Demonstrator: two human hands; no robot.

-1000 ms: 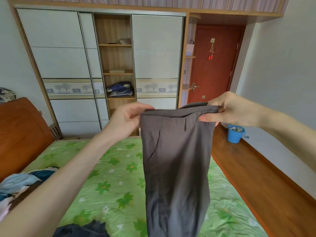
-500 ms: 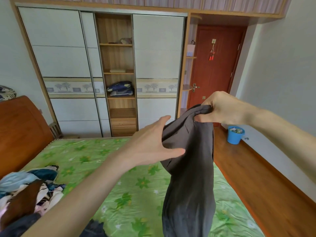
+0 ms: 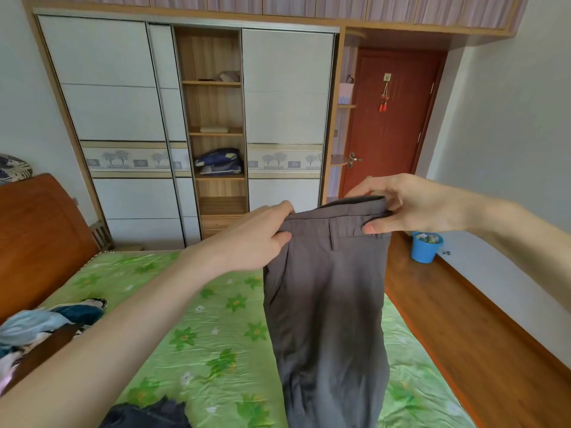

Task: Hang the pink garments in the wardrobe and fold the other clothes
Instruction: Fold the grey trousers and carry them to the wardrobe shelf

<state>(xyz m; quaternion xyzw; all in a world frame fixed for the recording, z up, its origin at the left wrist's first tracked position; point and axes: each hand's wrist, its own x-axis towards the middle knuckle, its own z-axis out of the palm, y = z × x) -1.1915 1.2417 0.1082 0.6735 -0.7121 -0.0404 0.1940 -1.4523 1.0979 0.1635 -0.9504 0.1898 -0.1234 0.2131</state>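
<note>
Left hand (image 3: 262, 234) pinches the left waistband corner of the grey cloth trousers (image 3: 327, 304); right hand (image 3: 411, 205) grips the right corner, thumb in front. Trousers hang in the air over the green flower-print bed sheet (image 3: 197, 329). Heap of mixed clothes (image 3: 40, 329) lies at the bed's left edge. Wooden-framed white wardrobe (image 3: 210, 125) stands beyond the bed, middle bay open.

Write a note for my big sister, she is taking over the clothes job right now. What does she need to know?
Left hand: pinches the left end of the waistband of the grey cloth trousers.
Right hand: pinches the right end of that waistband.
The trousers hang unfolded over the green flowered bed sheet.
A heap of mixed unfolded clothes lies at the bed's left edge; a dark garment lies nearest the camera.
Done: nothing visibly folded on the bed.
Left: fold the trousers and the rest; hang any pink garments in the white and wood wardrobe.
</note>
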